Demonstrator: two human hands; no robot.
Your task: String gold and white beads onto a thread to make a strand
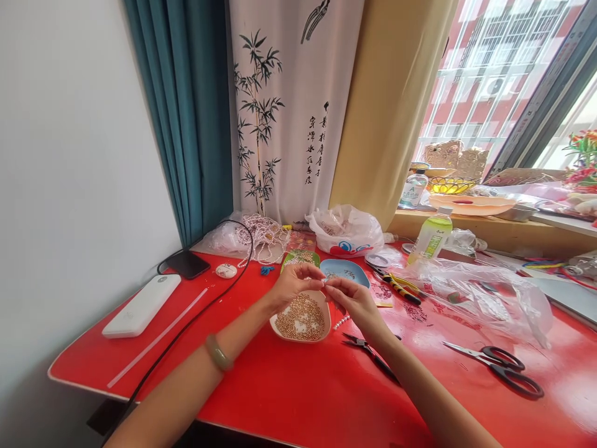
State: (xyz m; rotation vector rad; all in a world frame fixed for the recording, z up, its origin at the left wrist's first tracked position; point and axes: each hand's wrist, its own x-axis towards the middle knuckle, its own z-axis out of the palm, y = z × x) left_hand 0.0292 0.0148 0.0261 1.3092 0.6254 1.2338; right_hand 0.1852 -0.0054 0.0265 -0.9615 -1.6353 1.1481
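At five o'clock, a tiny white piece (pixel 324 281) is pinched by the left hand (pixel 295 287) and right hand (pixel 355 302); at two, a clear plastic bottle (pixel 414 189) is lettered "A".

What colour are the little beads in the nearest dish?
The beads are mostly gold; the head view shows them best.

It looks like a home, with a bamboo-print curtain (pixel 291 87) and flowers (pixel 584 155) beside the window (pixel 538 90).

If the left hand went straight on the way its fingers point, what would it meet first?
Most likely the fingertips of the right hand, close beside those of the left hand; exact depth between them is unclear.
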